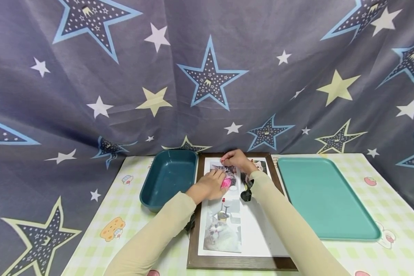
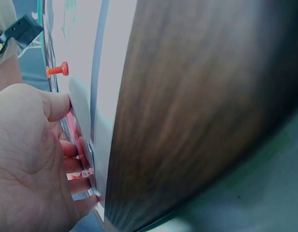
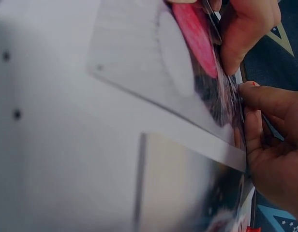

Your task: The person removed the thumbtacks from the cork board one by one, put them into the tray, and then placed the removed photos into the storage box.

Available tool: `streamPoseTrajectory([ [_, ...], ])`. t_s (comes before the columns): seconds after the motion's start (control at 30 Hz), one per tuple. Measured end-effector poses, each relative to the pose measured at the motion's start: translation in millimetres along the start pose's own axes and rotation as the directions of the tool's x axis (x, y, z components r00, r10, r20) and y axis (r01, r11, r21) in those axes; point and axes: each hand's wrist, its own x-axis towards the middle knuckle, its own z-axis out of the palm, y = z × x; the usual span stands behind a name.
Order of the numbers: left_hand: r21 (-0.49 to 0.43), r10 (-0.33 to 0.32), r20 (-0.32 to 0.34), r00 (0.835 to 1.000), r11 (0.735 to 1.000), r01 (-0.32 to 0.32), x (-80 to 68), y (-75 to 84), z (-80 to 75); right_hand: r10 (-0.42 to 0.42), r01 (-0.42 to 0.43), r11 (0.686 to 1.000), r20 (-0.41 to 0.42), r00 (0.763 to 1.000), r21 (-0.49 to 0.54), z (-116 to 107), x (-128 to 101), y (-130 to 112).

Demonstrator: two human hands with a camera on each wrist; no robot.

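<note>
A photo of a tabby kitten with a pink ball [image 1: 232, 177] lies on the white board [image 1: 262, 230] inside a brown wooden frame. My left hand [image 1: 211, 184] rests on this photo, its fingers spread across the left side, as the left wrist view [image 2: 37, 154] shows too. At the photo's top edge my right hand [image 1: 239, 160] pinches a red push pin [image 3: 254, 83] between thumb and finger; most of the pin is hidden. Another red push pin [image 1: 223, 199] stands just below my left hand, above a photo of a white cat [image 1: 222, 234].
Left of the frame [image 1: 241, 263] stands a dark teal bin [image 1: 169, 180]. A light green tray [image 1: 326, 199] lies to the right. A further kitten photo [image 1: 260, 165] with a red pin [image 1: 252, 160] sits partly behind my right wrist. A starry curtain [image 1: 207, 126] hangs behind the table.
</note>
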Motion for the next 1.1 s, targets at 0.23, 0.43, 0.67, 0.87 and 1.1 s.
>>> streamPoseTrajectory([
  [0.23, 0.000, -0.003, 0.008, 1.000, 1.000, 0.003, -1.8, -0.4, -3.6, 0.015, -0.015, 1.000, 0.009, 1.000, 0.013, -1.9, 0.8, -2.0],
  [0.43, -0.007, -0.002, 0.006, 1.000, 1.000, 0.002, -1.7, -0.6, -4.9, 0.013, -0.013, 1.000, 0.005, 1.000, 0.013, -2.8, 1.7, -3.1],
  [0.67, -0.011, -0.010, 0.011, 1.000, 1.000, 0.010, -1.2, -0.6, -5.5, 0.002, -0.002, 0.999, 0.002, 1.000, 0.034, -1.9, 0.9, -5.4],
  [0.87, -0.008, -0.013, 0.008, 1.000, 1.000, 0.013, 0.0, -0.7, -2.5, 0.006, -0.006, 1.000, 0.003, 1.000, 0.029, -0.6, 0.1, -3.8],
  [1.1, -0.010, -0.008, 0.001, 1.000, 1.000, 0.008, 0.5, -0.5, 0.1, 0.029, -0.029, 0.999, 0.001, 1.000, 0.020, 0.2, -0.9, -1.9],
])
